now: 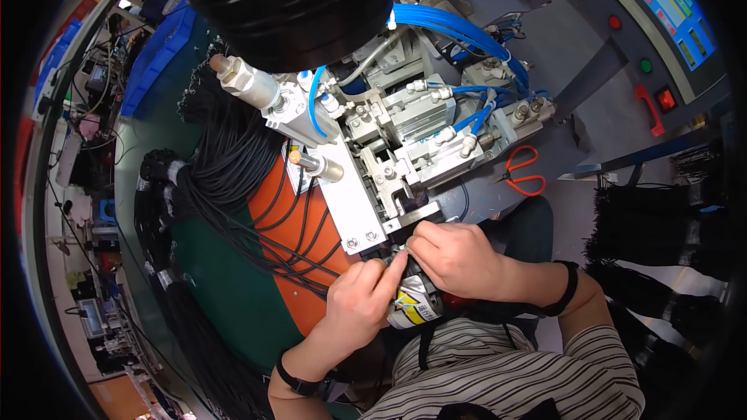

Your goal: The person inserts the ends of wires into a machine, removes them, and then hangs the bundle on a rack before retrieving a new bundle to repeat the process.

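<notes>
My left hand and my right hand meet just below the front of a grey metal machine with blue air hoses. Both pinch a thin black cable end right at the machine's slot. Under my hands lies a crumpled silver and yellow foil packet. Whether either hand touches the packet is hidden. A black band sits on each wrist.
Bundles of black cables spread over an orange mat and green table at left. Orange-handled scissors lie right of the machine. A control panel with red and green buttons stands at upper right. More black cable bundles hang at right.
</notes>
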A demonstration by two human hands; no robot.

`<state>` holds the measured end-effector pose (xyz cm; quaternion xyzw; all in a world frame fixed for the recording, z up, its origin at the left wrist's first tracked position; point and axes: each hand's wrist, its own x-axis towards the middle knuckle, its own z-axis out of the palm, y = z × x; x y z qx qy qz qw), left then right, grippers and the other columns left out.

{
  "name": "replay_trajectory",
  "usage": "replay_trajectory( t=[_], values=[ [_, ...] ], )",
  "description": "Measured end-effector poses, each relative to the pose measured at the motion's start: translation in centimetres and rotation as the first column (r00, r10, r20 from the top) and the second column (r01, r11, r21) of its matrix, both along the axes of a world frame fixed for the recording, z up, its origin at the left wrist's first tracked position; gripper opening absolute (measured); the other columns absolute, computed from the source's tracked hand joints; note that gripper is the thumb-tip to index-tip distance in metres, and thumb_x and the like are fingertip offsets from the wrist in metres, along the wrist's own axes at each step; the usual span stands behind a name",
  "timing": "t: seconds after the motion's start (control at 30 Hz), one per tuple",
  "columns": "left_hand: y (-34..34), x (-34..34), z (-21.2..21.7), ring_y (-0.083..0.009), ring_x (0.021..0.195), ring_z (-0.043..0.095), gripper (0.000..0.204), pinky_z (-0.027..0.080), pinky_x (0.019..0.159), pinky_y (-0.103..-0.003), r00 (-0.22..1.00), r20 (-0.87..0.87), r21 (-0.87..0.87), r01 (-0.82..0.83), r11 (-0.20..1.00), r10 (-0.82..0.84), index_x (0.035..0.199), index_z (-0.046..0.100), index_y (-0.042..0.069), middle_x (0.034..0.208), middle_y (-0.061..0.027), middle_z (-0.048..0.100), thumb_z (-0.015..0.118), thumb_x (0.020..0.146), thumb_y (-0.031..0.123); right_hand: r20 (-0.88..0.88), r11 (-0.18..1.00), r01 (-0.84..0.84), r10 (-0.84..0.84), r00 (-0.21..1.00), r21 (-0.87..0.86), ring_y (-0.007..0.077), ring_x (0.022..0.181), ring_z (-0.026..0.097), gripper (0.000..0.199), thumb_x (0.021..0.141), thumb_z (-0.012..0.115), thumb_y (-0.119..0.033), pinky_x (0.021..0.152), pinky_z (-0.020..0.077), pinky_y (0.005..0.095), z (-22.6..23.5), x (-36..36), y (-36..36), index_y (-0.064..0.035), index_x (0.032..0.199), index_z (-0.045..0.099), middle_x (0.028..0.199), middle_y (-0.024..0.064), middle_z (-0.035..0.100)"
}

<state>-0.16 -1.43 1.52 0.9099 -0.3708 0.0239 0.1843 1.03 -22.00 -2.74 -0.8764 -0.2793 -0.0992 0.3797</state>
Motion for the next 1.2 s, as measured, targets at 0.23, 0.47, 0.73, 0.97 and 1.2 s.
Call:
replay_trajectory(
  t=[0.23, 0.47, 0.73, 0.97, 1.2],
  values=[
    [-0.8, 0.5, 1.1, -0.0188, 0.072, 0.051, 0.045, 0.047, 0.058, -0.028, 0.987, 0.082, 0.211, 0.115, 0.971, -0.135, 0.120, 0.064, -0.005, 0.083, -0.0055, 0.048, 0.060, 0.076, 0.007, -0.079, 0.983, -0.068, 0.055, 0.995, -0.173, 0.0230, 0.058, 0.062, 0.012, 0.081, 0.069, -0.009, 0.050, 0.0491, 0.0337, 0.7, 0.4, -0.5, -0.0019, 0.086, 0.062, 0.082, 0.0064, 0.058],
    [-0.9, 0.6, 0.9, -0.0191, 0.073, 0.052, 0.043, 0.047, 0.060, -0.030, 0.989, 0.090, 0.191, 0.097, 0.977, -0.116, 0.118, 0.064, -0.005, 0.084, -0.0054, 0.048, 0.061, 0.076, 0.008, 0.054, 0.999, 0.033, -0.035, 0.998, 0.040, 0.0230, 0.055, 0.062, 0.010, 0.081, 0.070, -0.009, 0.047, 0.0487, 0.0338, -0.2, 0.2, 0.1, -0.0031, 0.087, 0.064, 0.080, 0.0068, 0.062],
    [0.5, 0.3, 0.2, -0.0232, 0.078, 0.057, 0.046, 0.048, 0.063, -0.036, 0.999, 0.002, -0.040, -0.037, 0.999, 0.037, 0.115, 0.065, -0.001, 0.086, -0.0070, 0.052, 0.067, 0.069, 0.003, -0.270, 0.947, 0.039, 0.052, 0.961, 0.319, 0.0205, 0.049, 0.058, 0.006, 0.082, 0.070, -0.005, 0.047, 0.0457, 0.0311, -1.6, 1.0, -0.2, -0.0022, 0.084, 0.066, 0.063, 0.0080, 0.058],
    [2.6, -0.6, -1.4, -0.0258, 0.069, 0.060, 0.039, 0.048, 0.058, -0.036, 0.971, 0.050, -0.079, -0.228, 0.970, 0.232, 0.112, 0.066, 0.001, 0.082, -0.0090, 0.057, 0.074, 0.074, 0.002, -0.313, 0.952, 0.048, 0.052, 0.948, 0.302, 0.0151, 0.050, 0.057, 0.011, 0.081, 0.072, -0.003, 0.048, 0.0442, 0.0285, 1.4, 0.1, -0.3, 0.0000, 0.091, 0.068, 0.070, 0.0096, 0.061],
    [1.4, 0.1, -0.5, -0.0270, 0.060, 0.061, 0.024, 0.047, 0.052, -0.035, 0.985, -0.076, -0.291, -0.168, 0.942, 0.153, 0.104, 0.066, 0.002, 0.076, -0.0104, 0.061, 0.075, 0.082, 0.007, 0.013, 0.811, -0.143, 0.165, 0.986, 0.567, 0.0143, 0.059, 0.061, 0.021, 0.090, 0.068, -0.008, 0.055, 0.0474, 0.0263, 0.1, -0.6, 1.5, -0.0008, 0.109, 0.067, 0.085, 0.0082, 0.064]
  ],
)
